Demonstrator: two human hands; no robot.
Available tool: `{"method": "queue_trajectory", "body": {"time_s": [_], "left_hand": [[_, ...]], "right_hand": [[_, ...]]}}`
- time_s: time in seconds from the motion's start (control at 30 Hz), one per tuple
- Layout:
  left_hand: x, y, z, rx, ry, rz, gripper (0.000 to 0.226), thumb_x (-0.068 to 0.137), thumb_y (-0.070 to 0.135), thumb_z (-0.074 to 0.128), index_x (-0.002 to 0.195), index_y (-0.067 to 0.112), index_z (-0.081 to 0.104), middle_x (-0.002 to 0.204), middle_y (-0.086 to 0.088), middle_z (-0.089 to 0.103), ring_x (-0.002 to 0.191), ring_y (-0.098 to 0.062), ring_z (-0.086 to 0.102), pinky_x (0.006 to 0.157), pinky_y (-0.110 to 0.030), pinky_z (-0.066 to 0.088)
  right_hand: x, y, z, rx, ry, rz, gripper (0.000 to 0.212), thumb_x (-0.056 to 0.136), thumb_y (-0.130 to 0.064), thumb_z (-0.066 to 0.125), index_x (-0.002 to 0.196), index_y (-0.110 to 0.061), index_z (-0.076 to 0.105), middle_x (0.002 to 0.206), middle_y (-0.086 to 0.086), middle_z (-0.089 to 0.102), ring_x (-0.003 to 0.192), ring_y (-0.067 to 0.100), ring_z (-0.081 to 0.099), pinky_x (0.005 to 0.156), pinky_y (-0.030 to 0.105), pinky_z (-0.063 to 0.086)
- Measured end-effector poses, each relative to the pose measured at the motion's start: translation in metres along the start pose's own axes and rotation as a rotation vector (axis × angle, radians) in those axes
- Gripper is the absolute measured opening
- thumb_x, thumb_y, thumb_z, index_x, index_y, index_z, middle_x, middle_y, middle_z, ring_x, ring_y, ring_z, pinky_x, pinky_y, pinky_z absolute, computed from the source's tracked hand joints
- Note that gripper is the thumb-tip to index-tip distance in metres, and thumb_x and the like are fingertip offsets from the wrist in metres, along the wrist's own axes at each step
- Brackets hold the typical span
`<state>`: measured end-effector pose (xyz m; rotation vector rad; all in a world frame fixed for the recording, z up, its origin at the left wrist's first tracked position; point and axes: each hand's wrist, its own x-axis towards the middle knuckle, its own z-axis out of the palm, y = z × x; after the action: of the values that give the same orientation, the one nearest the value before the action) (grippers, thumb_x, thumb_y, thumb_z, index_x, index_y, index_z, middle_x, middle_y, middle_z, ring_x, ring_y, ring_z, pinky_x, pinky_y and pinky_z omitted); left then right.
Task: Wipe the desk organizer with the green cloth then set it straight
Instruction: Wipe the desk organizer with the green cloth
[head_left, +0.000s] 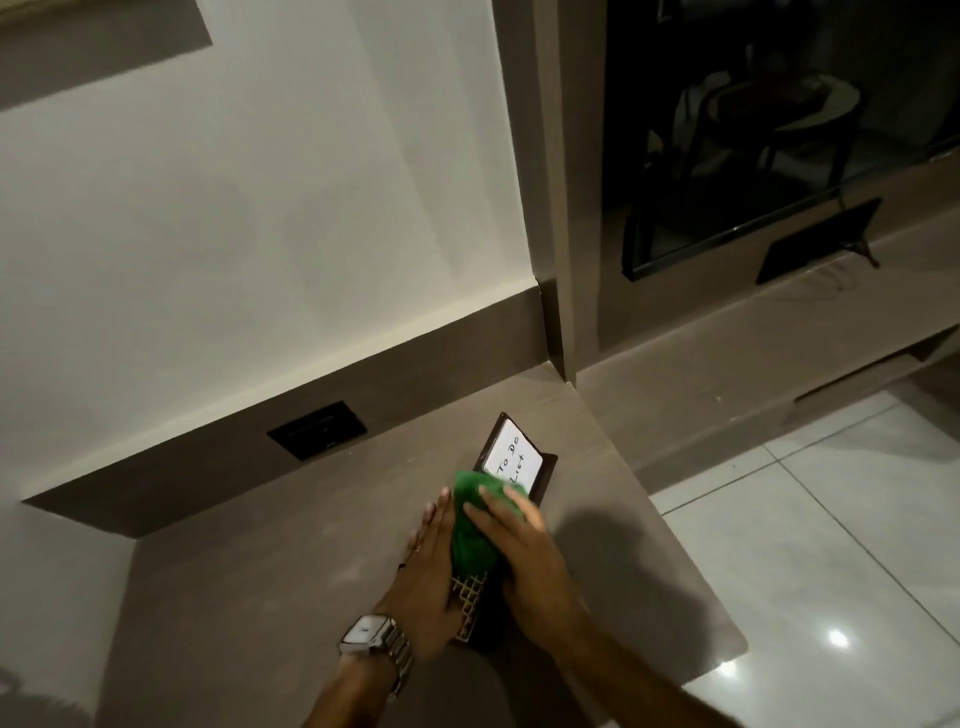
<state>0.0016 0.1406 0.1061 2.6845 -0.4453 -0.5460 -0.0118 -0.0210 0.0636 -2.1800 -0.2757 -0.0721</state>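
The desk organizer (470, 603) is a dark box with a gold lattice side, lying on the brown desk (270, 582) near its right edge. Its far end holds a white "To Do List" pad (514, 457) in a dark frame. The green cloth (470, 535) lies on top of the organizer. My right hand (519, 556) presses flat on the cloth, fingers spread. Flat against the organizer's left side rests my left hand (428, 571), fingers straight, with a watch on the wrist. Most of the organizer is hidden under the hands and cloth.
A black socket plate (317, 428) sits in the brown backsplash behind the desk. The desk's right edge drops to a white tiled floor (831, 545). A lower brown ledge (727, 332) with a dark stand and a dark window lies to the right.
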Motion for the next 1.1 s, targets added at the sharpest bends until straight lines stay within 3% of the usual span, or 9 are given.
{"method": "queue_trajectory", "body": {"time_s": [0.2, 0.3, 0.4, 0.53, 0.67, 0.73, 0.83, 1.0, 1.1], "left_hand": [[0.0, 0.003, 0.002, -0.061, 0.051, 0.003, 0.112, 0.072, -0.006, 0.057, 0.143, 0.025, -0.025, 0.157, 0.0, -0.017, 0.142, -0.022, -0.019, 0.112, -0.041, -0.013], [-0.001, 0.004, 0.001, -0.059, 0.066, 0.017, 0.117, 0.073, -0.003, 0.063, 0.142, 0.031, -0.025, 0.156, 0.002, -0.018, 0.143, -0.02, -0.015, 0.115, -0.043, -0.009], [-0.002, 0.004, -0.001, -0.037, 0.016, 0.007, 0.122, 0.07, -0.007, 0.062, 0.14, 0.033, -0.029, 0.153, 0.007, -0.026, 0.142, -0.016, -0.02, 0.117, -0.042, -0.008], [-0.002, 0.009, -0.003, -0.07, -0.003, -0.016, 0.121, 0.066, -0.015, 0.05, 0.138, 0.038, -0.031, 0.152, 0.009, -0.03, 0.141, -0.015, -0.022, 0.117, -0.042, -0.009], [-0.002, 0.007, -0.001, -0.057, -0.009, -0.007, 0.118, 0.069, -0.011, 0.053, 0.138, 0.032, -0.033, 0.152, 0.006, -0.029, 0.142, -0.017, -0.021, 0.116, -0.04, -0.011], [-0.002, 0.007, 0.0, -0.048, -0.009, -0.01, 0.118, 0.069, -0.01, 0.054, 0.138, 0.03, -0.033, 0.152, 0.005, -0.029, 0.142, -0.018, -0.02, 0.118, -0.043, -0.009], [-0.002, 0.011, -0.001, -0.048, -0.013, -0.034, 0.119, 0.067, -0.012, 0.052, 0.138, 0.034, -0.032, 0.152, 0.006, -0.029, 0.142, -0.016, -0.02, 0.118, -0.045, -0.007], [-0.003, 0.016, -0.004, -0.073, -0.011, -0.047, 0.12, 0.066, -0.016, 0.048, 0.136, 0.036, -0.034, 0.151, 0.008, -0.031, 0.141, -0.015, -0.021, 0.117, -0.041, -0.008], [-0.004, 0.017, -0.004, -0.065, -0.018, -0.049, 0.116, 0.068, -0.014, 0.048, 0.138, 0.029, -0.033, 0.152, 0.004, -0.026, 0.141, -0.015, -0.019, 0.119, -0.044, -0.005]], "right_hand": [[-0.015, 0.017, 0.004, -0.152, -0.066, 0.174, 0.076, 0.089, 0.004, 0.054, 0.148, -0.034, 0.026, 0.159, -0.008, 0.017, 0.146, 0.022, 0.009, 0.112, 0.051, 0.03], [-0.029, 0.007, 0.012, -0.09, -0.106, -0.015, 0.08, 0.08, 0.007, 0.061, 0.146, -0.029, 0.034, 0.156, -0.006, 0.027, 0.144, 0.026, 0.013, 0.114, 0.051, 0.024], [-0.002, 0.013, -0.004, -0.159, -0.037, -0.142, 0.075, 0.079, 0.009, 0.059, 0.143, -0.024, 0.041, 0.154, -0.001, 0.033, 0.142, 0.029, 0.018, 0.113, 0.04, 0.02], [0.004, 0.035, -0.018, -0.286, -0.074, 0.16, 0.08, 0.084, 0.003, 0.059, 0.149, -0.03, 0.027, 0.158, -0.006, 0.021, 0.143, 0.028, 0.012, 0.114, 0.045, 0.028], [-0.016, 0.018, 0.0, -0.184, -0.128, -0.104, 0.078, 0.078, 0.007, 0.06, 0.144, -0.026, 0.037, 0.154, -0.002, 0.034, 0.139, 0.032, 0.024, 0.105, 0.048, 0.039], [0.002, 0.019, -0.01, -0.169, -0.074, -0.198, 0.082, 0.069, 0.014, 0.059, 0.141, -0.023, 0.042, 0.151, -0.001, 0.038, 0.136, 0.034, 0.028, 0.101, 0.046, 0.041], [0.028, 0.029, -0.03, -0.227, -0.01, -0.132, 0.085, 0.073, 0.015, 0.056, 0.145, -0.025, 0.036, 0.154, 0.0, 0.033, 0.137, 0.032, 0.026, 0.104, 0.045, 0.039], [0.003, 0.034, -0.015, -0.277, -0.1, 0.1, 0.082, 0.08, -0.003, 0.065, 0.149, -0.029, 0.026, 0.156, -0.002, 0.025, 0.14, 0.028, 0.018, 0.109, 0.047, 0.034], [0.02, 0.017, -0.021, -0.196, -0.019, -0.101, 0.081, 0.072, 0.009, 0.061, 0.143, -0.023, 0.038, 0.151, 0.004, 0.035, 0.134, 0.031, 0.028, 0.103, 0.047, 0.04]]}}
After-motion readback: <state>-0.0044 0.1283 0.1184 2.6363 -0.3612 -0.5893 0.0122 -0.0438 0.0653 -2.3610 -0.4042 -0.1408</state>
